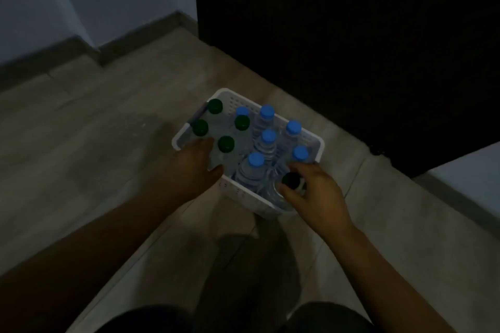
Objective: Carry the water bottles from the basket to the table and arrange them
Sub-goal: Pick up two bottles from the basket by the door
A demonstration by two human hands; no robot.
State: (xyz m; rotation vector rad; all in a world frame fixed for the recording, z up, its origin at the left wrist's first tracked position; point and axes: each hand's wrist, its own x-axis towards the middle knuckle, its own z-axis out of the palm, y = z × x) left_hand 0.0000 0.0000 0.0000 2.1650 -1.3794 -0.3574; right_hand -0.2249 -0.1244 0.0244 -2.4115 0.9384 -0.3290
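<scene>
A white perforated basket (319, 144) stands on the floor, full of upright clear water bottles. Several have blue caps (267, 111) on the right side and several have dark green caps (226, 143) on the left. My left hand (189, 167) rests on the basket's near-left rim with fingers apart, next to a green-capped bottle. My right hand (313, 192) curls around the neck of a dark-capped bottle (291, 180) at the basket's near-right corner. The light is dim.
The basket sits on grey floor tiles (108, 121). A dark door or cabinet (338, 35) rises right behind it. A pale wall with a dark skirting (81, 46) runs at the left. A pale surface (470, 178) shows at the right edge.
</scene>
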